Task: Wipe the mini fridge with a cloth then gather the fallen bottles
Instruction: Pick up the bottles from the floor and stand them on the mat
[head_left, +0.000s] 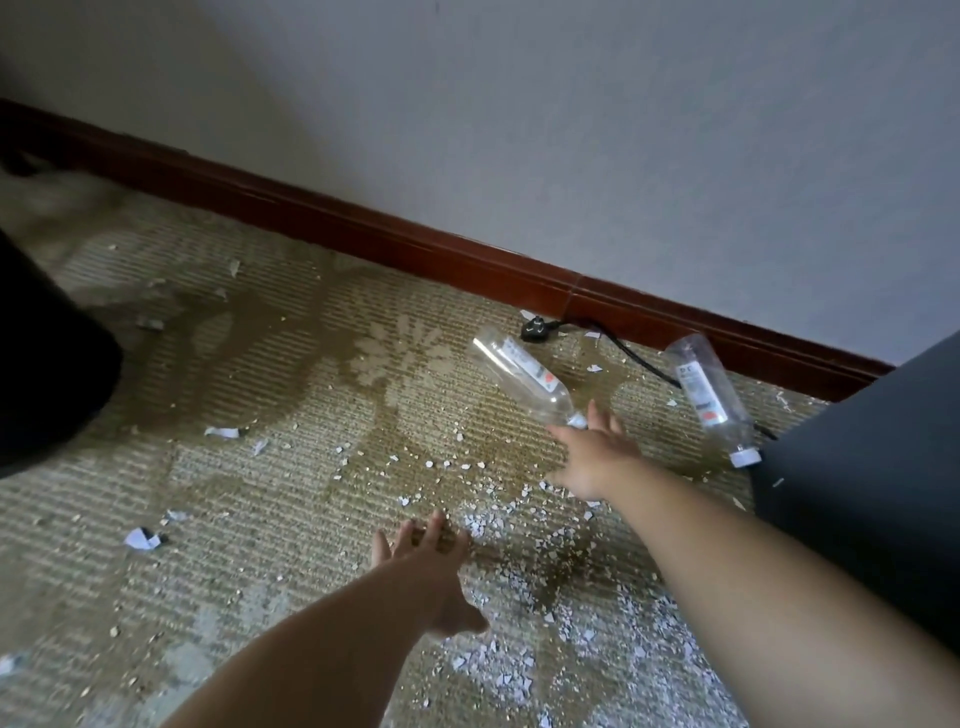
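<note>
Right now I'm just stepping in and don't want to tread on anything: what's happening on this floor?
A person reaches down with both bare hands. The right hand, open, is at the cap end of a clear bottle lying on the carpet, not yet gripping it. The left hand hovers open, holding nothing. A second bottle lies beside a dark box. Paper scraps litter the carpet.

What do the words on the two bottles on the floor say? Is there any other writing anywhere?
First bottle, next to the right hand: white label with a red mark, print too blurred to read.
Second bottle, nearer the wall: white label with dark print and a red mark, too small to read.
Paper scraps: no writing can be seen.
So nothing here can be read.
</note>
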